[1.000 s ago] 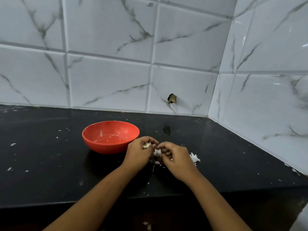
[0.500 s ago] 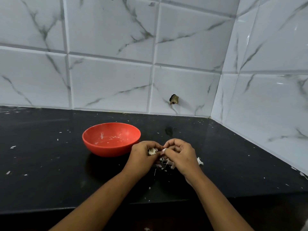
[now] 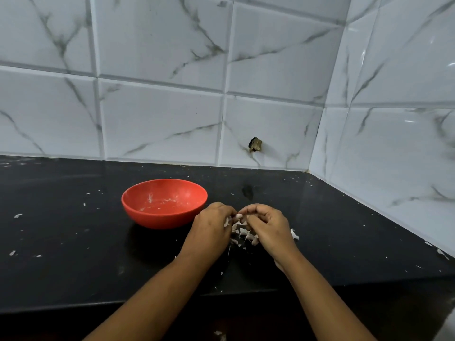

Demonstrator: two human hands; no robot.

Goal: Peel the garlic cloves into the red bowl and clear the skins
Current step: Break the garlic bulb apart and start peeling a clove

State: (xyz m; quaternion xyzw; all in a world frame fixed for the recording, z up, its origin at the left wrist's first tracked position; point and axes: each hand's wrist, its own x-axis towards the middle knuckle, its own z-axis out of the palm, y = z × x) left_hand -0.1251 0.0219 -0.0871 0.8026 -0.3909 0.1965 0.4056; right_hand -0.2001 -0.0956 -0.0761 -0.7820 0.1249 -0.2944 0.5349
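1. Two hands are on the job. The left hand (image 3: 211, 227) and the right hand (image 3: 268, 227) both have their fingers curled, with the fingertips meeting on a small pale clove (image 3: 237, 215) pinched between them.
2. Loose skins (image 3: 242, 233) lie heaped under and between the hands on the desk (image 3: 73, 242). One scrap sits just outside the right hand.
3. The red bowl (image 3: 157, 219) stands just left of the left hand, a little beyond its knuckles. I see only pale flecks inside.
4. I judge the clove light, firm, and likely slick once bare. I would hold it by the ends and lift the skin at the root tip.
5. The skins look papery. I expect them to tear, cling to fingers and scatter, so I would sweep them together with a flat palm.
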